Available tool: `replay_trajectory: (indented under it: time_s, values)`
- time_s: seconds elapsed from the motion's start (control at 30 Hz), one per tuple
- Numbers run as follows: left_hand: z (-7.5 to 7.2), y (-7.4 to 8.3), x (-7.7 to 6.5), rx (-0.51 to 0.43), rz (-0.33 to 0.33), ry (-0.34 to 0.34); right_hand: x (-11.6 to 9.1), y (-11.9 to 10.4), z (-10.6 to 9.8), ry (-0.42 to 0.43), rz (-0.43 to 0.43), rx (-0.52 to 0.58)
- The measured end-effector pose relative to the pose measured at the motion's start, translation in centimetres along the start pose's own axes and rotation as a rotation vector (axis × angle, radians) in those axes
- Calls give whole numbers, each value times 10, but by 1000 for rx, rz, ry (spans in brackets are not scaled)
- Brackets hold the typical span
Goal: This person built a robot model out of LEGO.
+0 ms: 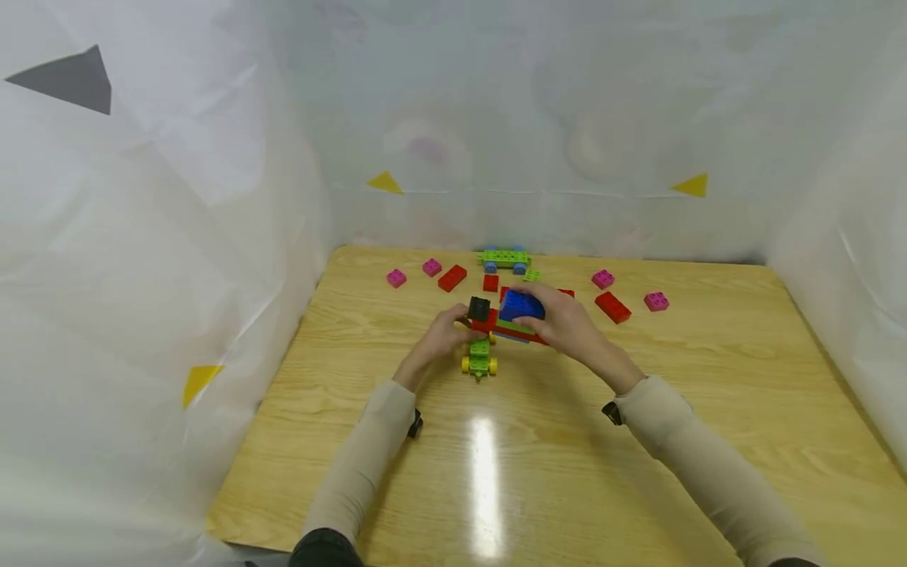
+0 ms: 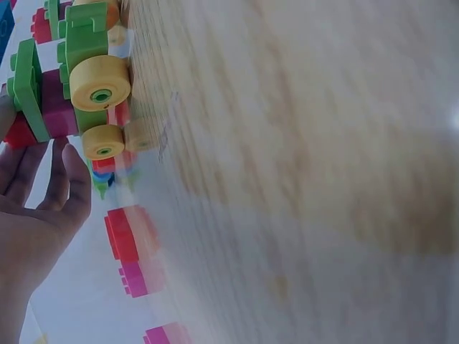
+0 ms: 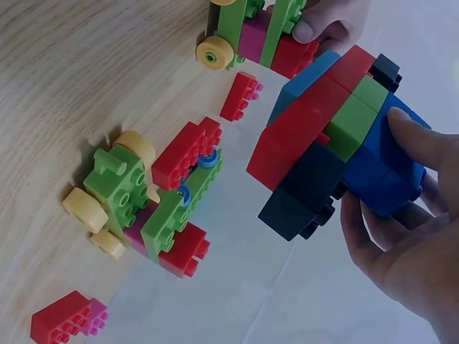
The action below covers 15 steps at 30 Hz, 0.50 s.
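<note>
My right hand [image 3: 412, 247] grips the blue bricks [image 3: 387, 158] of a toy-brick assembly, its thumb on one side and fingers on the other. Below the blue, this raised assembly has green and red bricks [image 3: 308, 122], black bricks at its ends and lighter blue underneath. At its left, my left hand [image 1: 442, 337] holds a wheeled brick car [image 2: 61, 107] by its red brick, with the thumb [image 3: 305, 30] showing there. Green and magenta bricks join the car's yellow wheels [image 2: 100, 82]. A second, similar wheeled car [image 3: 118, 190] stands on the table, carrying a red brick.
Along the table's back lie loose red bricks [image 1: 452, 277] and several pink bricks [image 1: 602, 278]. A green wheeled base [image 1: 505, 258] with blue wheels stands by the back wall. Pale sheeting [image 1: 538, 118] with yellow triangles encloses the wooden table [image 1: 397, 488].
</note>
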State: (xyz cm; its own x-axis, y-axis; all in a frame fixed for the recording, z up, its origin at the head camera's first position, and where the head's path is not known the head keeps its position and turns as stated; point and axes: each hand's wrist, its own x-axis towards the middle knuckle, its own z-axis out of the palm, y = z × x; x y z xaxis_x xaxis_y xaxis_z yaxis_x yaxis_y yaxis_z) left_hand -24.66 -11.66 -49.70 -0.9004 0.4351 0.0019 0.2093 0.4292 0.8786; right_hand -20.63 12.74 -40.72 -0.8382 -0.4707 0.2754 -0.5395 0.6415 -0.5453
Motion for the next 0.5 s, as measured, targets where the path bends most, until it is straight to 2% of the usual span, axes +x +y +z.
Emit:
replay_trajectory:
  time_s: [0.5]
  values:
    - [1,-2,-1,-33,-16,4,13,3,7,-52,-47,-71]
